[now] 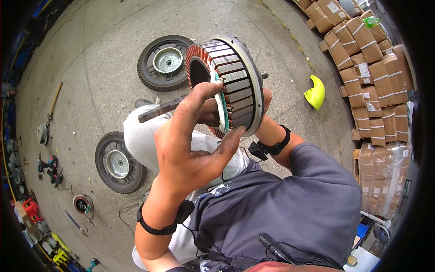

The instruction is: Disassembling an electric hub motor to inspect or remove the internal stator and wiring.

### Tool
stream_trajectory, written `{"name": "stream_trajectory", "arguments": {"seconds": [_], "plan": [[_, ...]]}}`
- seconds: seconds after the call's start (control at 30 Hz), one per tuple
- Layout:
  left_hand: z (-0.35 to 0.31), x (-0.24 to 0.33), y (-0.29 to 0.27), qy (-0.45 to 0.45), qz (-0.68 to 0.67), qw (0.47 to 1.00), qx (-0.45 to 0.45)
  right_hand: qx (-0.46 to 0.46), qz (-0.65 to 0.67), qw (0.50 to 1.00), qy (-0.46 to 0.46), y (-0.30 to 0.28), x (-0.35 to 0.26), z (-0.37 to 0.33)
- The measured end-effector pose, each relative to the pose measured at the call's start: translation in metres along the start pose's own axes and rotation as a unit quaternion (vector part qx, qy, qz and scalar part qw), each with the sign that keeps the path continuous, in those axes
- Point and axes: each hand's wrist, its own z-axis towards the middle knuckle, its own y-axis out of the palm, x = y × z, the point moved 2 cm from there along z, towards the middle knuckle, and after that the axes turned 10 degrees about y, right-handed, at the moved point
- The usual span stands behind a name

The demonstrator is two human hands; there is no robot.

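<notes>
A motor stator (238, 90) with steel laminations, copper windings and a pale metal rim is held up before me. My left hand (190, 136) grips its near side, thumb on the lower edge and a finger beside the white and green sleeved wires (222, 106). Behind the rim, my right hand (267, 97) supports the far side; most of its fingers are hidden. A short shaft end (264, 75) sticks out on the right. Past my left hand juts a dark rod (159, 110) with a ribbed end; where it joins is hidden.
Two tyred wheels (144, 68) (100, 163) lie on the concrete floor, with a second wound stator (82, 205) farther left. A long-handled hammer (55, 100) and cordless drills (49, 166) lie there too. A yellow-green fender (316, 93) is near stacked cardboard boxes (380, 79).
</notes>
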Motion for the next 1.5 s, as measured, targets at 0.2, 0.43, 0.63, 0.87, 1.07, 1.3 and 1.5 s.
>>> {"name": "stream_trajectory", "arguments": {"seconds": [0.2,0.43,0.63,0.87,1.07,1.3,1.5], "plan": [[-0.001,-0.001,0.0,-0.011,-0.038,0.999,0.009,0.055,-0.036,0.998,0.009,0.011,0.001,0.005],[-0.012,-0.014,0.011,0.008,-0.07,0.992,0.1,0.143,-0.218,0.965,-0.019,0.03,0.01,0.024],[-0.015,-0.022,0.012,0.036,-0.026,0.985,0.168,0.184,-0.242,0.95,-0.067,0.037,0.018,0.033],[-0.014,-0.019,0.01,0.056,0.023,0.982,0.178,0.202,-0.272,0.937,-0.081,0.039,0.019,0.035],[-0.016,-0.019,0.006,0.057,0.045,0.984,0.163,0.202,-0.276,0.937,-0.072,0.036,0.018,0.034],[-0.014,-0.017,0.004,0.079,0.061,0.985,0.144,0.299,-0.425,0.853,-0.047,0.031,0.014,0.028],[-0.009,-0.012,0.008,0.032,0.007,0.986,0.166,0.197,-0.363,0.91,-0.044,0.031,0.011,0.029]]}}
